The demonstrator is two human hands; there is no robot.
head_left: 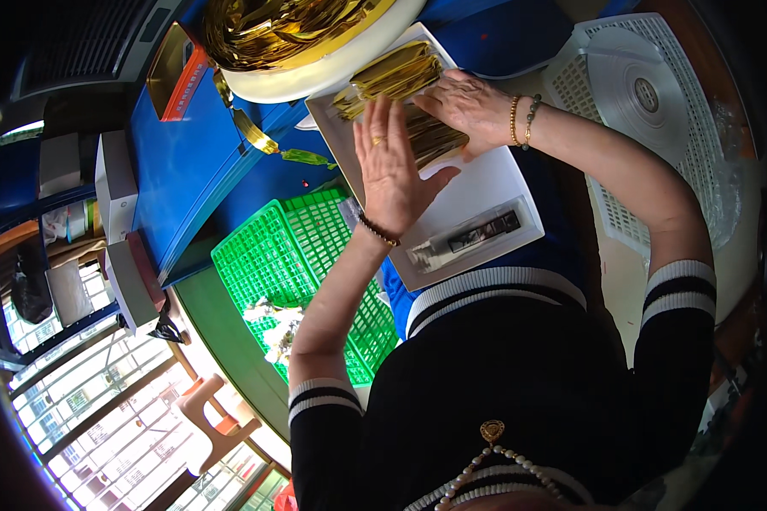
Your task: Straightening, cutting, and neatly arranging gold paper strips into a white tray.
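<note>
A gold pendant [492, 430] hung nearest. Gold strips [396, 72] lay in the far half of the white box [503, 187], seemingly hemmed by its walls. The left hand [392, 177], grip spread and unclosed, flanked their left; the right hand [470, 109] covered their right, its grip unclear.

Green plastic basket [260, 243], white lattice basket [607, 200] with a pale round disc [609, 72] in it, open orange-red box [189, 89] on a blue bench [183, 170], pale upright carton [115, 183], tan chair [216, 439], barred windows [115, 409] at lower left.
</note>
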